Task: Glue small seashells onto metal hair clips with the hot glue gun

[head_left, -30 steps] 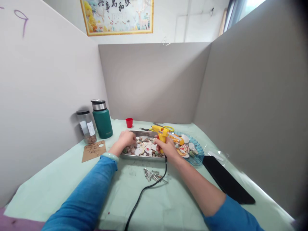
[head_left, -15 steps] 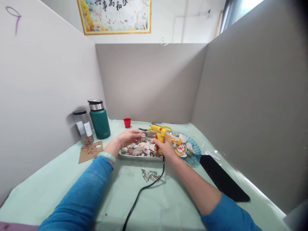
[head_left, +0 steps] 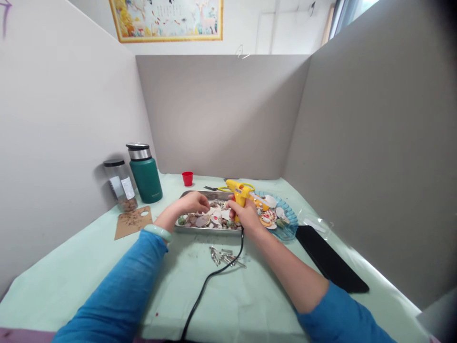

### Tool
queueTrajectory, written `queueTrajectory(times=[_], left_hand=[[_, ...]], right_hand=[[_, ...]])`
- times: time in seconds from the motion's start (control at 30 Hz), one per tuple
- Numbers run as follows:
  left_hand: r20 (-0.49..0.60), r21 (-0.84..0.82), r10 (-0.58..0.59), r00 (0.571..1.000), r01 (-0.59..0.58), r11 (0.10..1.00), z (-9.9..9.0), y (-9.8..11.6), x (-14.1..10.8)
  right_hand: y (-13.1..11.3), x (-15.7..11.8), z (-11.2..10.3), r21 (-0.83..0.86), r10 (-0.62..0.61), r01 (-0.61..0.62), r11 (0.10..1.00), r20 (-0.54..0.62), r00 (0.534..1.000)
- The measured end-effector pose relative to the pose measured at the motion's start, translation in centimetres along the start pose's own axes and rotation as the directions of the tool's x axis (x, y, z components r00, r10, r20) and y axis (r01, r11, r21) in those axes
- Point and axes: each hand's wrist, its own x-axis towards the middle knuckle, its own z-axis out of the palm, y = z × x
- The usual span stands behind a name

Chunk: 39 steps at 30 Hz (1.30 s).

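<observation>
My right hand is wrapped around the handle of a yellow hot glue gun, whose black cord runs down towards me. The gun is over the right end of a metal tray filled with seashells. Over the tray's left part is my left hand, its fingers curled downward and drawn together. Whatever is between those fingertips, if anything, is hidden. A blue scalloped plate, also bearing shells, sits to the right, partly behind my right hand.
Several metal clips lie in front of the tray. Scissors and a red cup are behind it. Left stand a green bottle and a jar, near a brown card. A black flat object lies right.
My left hand has turned palm-down, its fingers now curled towards the tray; the small pale piece at its fingertips no longer shows. The glue gun stays in my right hand, tilted slightly differently.
</observation>
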Motion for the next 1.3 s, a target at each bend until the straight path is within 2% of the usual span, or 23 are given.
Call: queueTrajectory(times=[0.1, 0.17, 0.23, 0.33, 0.43, 0.57, 0.73, 0.97, 1.17, 1.3], left_hand=[[-0.035, 0.200, 0.046, 0.998, -0.038, 0.979, -0.1, 1.0, -0.3], [-0.117, 0.343, 0.023, 0.993, 0.019, 0.939, -0.3, 1.4, -0.4], [-0.196, 0.445, -0.037, 0.980, 0.122, 0.887, -0.3, 1.3, -0.6], [-0.227, 0.508, -0.128, 0.966, 0.229, 0.830, -0.3, 0.5, -0.6], [-0.205, 0.533, -0.145, 0.968, 0.234, 0.813, -0.2, -0.3, -0.5], [-0.238, 0.570, -0.158, 0.958, 0.270, 0.776, -0.2, -0.9, 0.0], [-0.262, 0.593, -0.185, 0.947, 0.309, 0.744, 0.0, -0.7, 0.5], [-0.280, 0.574, -0.184, 0.942, 0.318, 0.755, 0.6, -1.4, 1.2], [-0.294, 0.478, -0.147, 0.944, 0.279, 0.833, -0.3, -1.9, 0.9], [-0.175, 0.249, -0.148, 0.973, 0.189, 0.950, -1.4, -2.0, 0.1]], right_hand=[[0.0, 0.1, 0.0, 0.036, -0.006, 0.007, 0.999, -0.040, 0.999], [0.0, 0.1, -0.1, 0.026, -0.011, 0.012, 1.000, -0.040, 0.999], [0.0, 0.1, -0.1, -0.003, -0.012, 0.012, 1.000, -0.032, 0.999], [0.1, 0.1, -0.1, -0.026, -0.006, 0.005, 1.000, -0.031, 1.000], [0.2, 0.1, 0.0, -0.029, -0.002, 0.001, 1.000, -0.033, 0.999], [0.2, 0.1, 0.0, -0.027, -0.006, 0.005, 1.000, -0.027, 1.000], [0.1, 0.1, 0.0, -0.018, -0.004, 0.004, 1.000, -0.027, 1.000], [0.2, 0.1, 0.0, -0.030, -0.016, 0.016, 0.999, -0.004, 1.000], [0.2, 0.0, 0.0, -0.030, -0.006, 0.006, 1.000, -0.012, 1.000], [0.2, 0.1, 0.0, -0.030, 0.004, -0.004, 1.000, -0.015, 1.000]])
